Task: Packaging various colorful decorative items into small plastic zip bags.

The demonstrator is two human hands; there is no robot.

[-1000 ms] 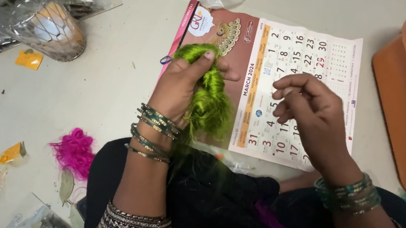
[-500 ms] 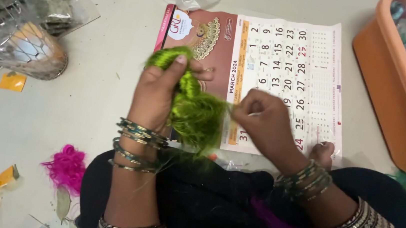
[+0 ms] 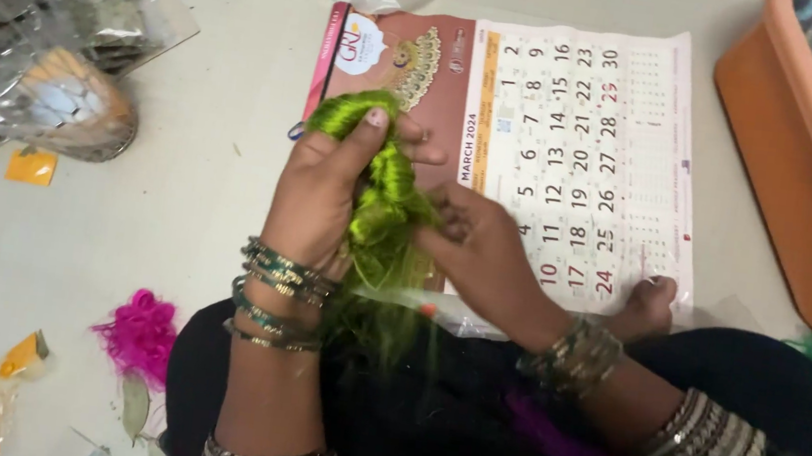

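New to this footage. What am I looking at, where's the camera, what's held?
No machine here: a person sits on the floor, and one camera worn on their head looks down at both bare hands. The left hand grips a bunch of bright green thread, and the right hand works at it from the side. Beneath lies a paper wall calendar. Around it: clear plastic packets, a pink thread tuft and an orange tub at the right edge.
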